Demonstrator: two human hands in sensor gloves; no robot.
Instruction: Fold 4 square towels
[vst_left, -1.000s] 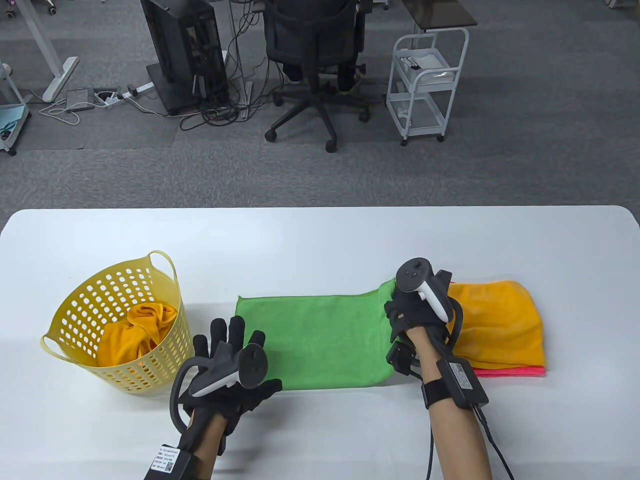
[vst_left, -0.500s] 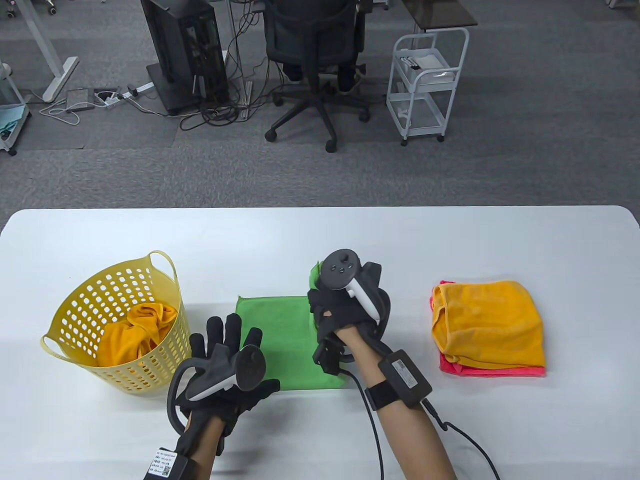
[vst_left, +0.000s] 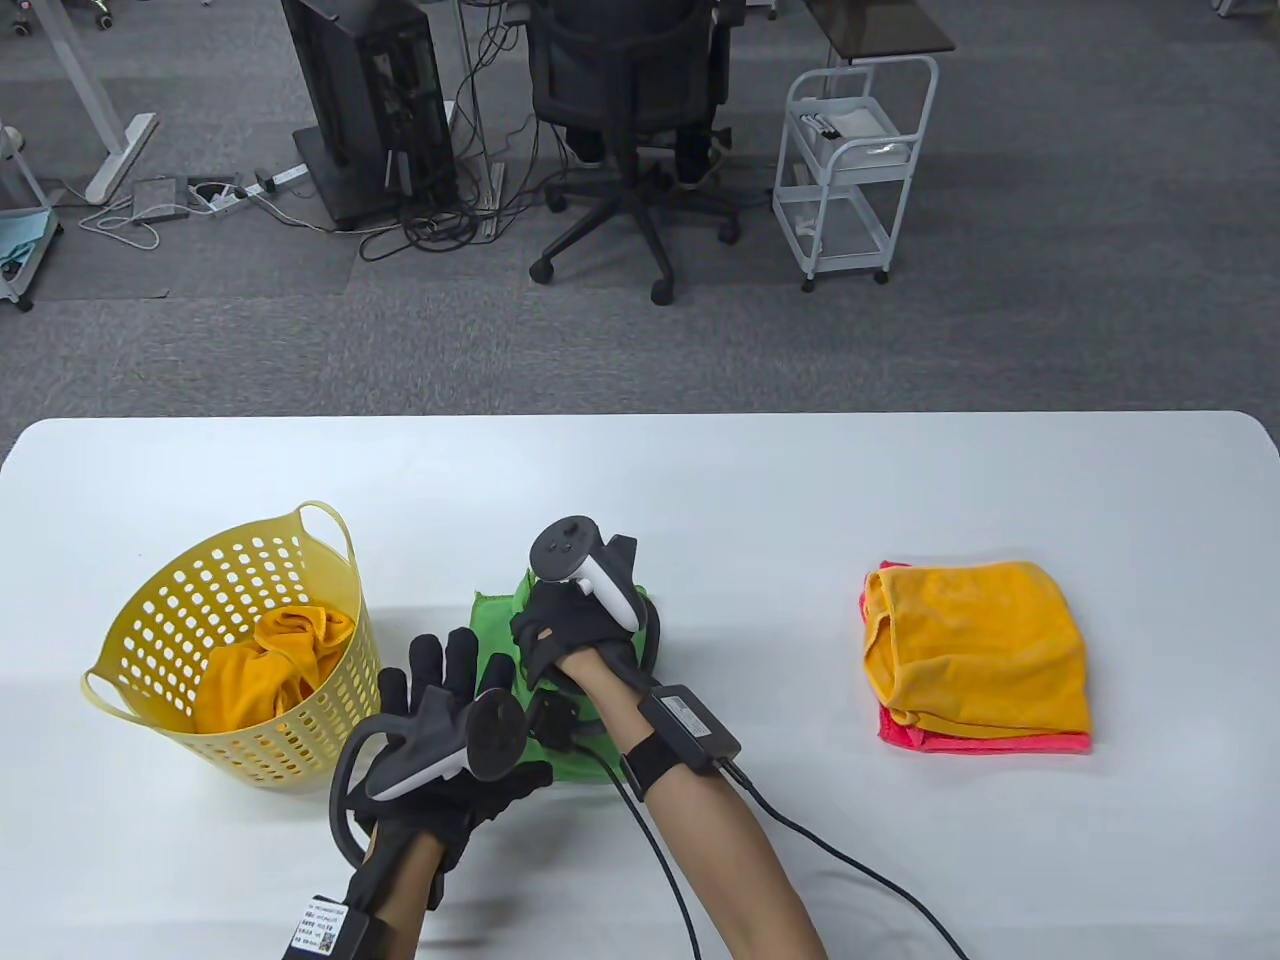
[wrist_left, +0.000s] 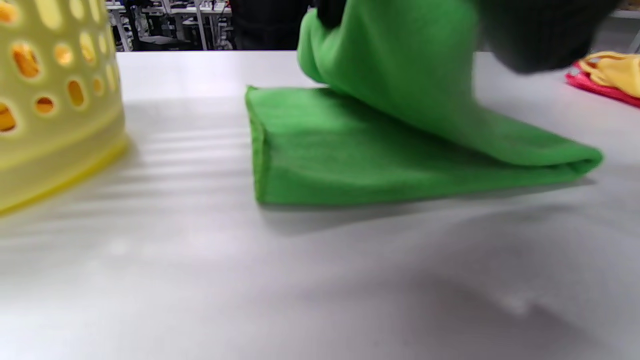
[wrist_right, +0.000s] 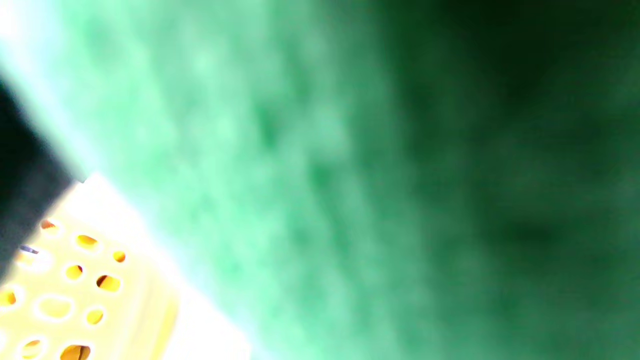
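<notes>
The right hand (vst_left: 572, 640) grasps the free end of the green microfibre square towel (wrist_left: 380, 150) and holds it over the towel's left part. The left hand (vst_left: 450, 725) rests with spread fingers at the towel's near-left corner, grasping nothing. To fold well, I think the lifted edge should land exactly on the left edge, then be smoothed flat. The towel lies on the white surface (vst_left: 700, 480), between the hands, right of the yellow perforated plastic basket (vst_left: 215, 590).
</notes>
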